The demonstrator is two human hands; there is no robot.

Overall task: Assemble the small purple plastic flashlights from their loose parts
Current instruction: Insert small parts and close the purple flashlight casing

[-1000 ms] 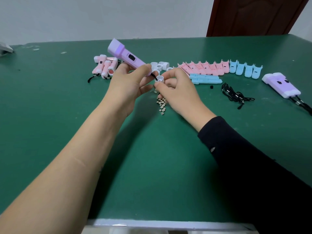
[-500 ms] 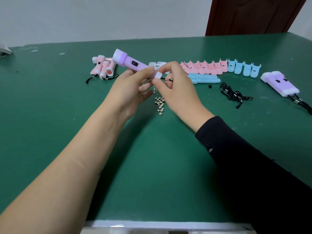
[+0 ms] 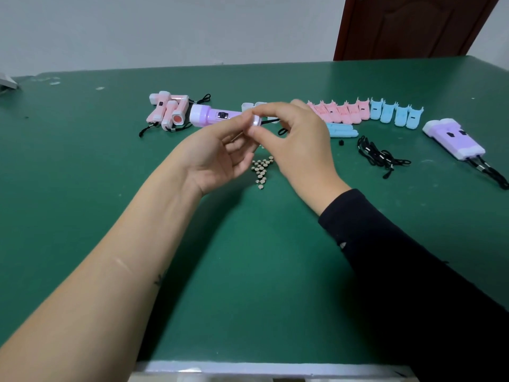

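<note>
My left hand [image 3: 217, 153] grips a purple flashlight [image 3: 213, 115] by its rear half, lying nearly level above the green table [image 3: 248, 271] with its wide head pointing left. My right hand [image 3: 300, 142] pinches the white end cap [image 3: 255, 123] at the flashlight's tail, and a black cord [image 3: 271, 121] runs out from there behind its fingers. A heap of small button batteries [image 3: 261, 170] lies on the table just below both hands. Two finished purple flashlights [image 3: 454, 136] with cords lie side by side at the far right.
Pink flashlights [image 3: 169, 110] lie in a pile at the back left. White caps [image 3: 248, 106] show behind my hands. A row of pink shells [image 3: 341, 111] and blue shells [image 3: 394, 114] runs right, with blue pieces [image 3: 341, 132] and loose black cords [image 3: 380, 155] in front.
The flashlight has tipped down from a steep slant to nearly level. My right hand has brought the white cap onto its tail end and now pinches it there.
</note>
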